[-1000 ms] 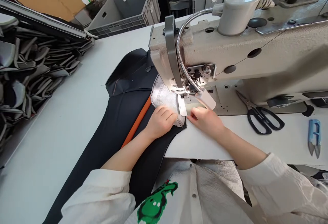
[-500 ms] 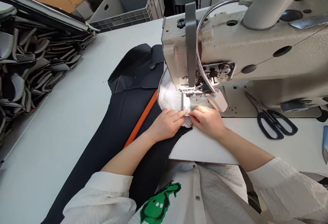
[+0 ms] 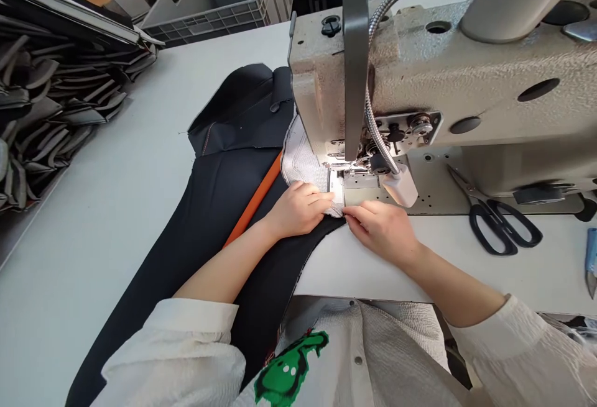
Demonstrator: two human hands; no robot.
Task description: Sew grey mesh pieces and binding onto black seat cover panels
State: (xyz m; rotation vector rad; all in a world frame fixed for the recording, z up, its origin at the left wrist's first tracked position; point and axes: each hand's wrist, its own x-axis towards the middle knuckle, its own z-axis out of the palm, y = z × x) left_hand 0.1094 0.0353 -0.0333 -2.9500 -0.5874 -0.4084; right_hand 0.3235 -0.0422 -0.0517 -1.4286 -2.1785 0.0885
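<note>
A dark navy fabric piece lies on the table with its right side under the sewing machine. On top of it is a light grey mesh patch, which runs beneath the presser area. My left hand rests on the patch, its fingers lying flat beside a metal plate. With thumb and forefinger, my right hand pinches the fabric edge at the patch's lower right corner. An orange strip runs diagonally along the navy cloth, partly hidden by my left forearm.
Black-handled scissors lie right of my right hand, and a blue-handled pointed tool is at the right edge. Stacked dark pieces fill a rack on the left. A grey crate stands behind the table. A flexible lamp hangs by the needle.
My left hand has drawn slightly left, away from the right fingertips. My right hand has moved slightly down, onto the corner edge. The view has shifted a little.
</note>
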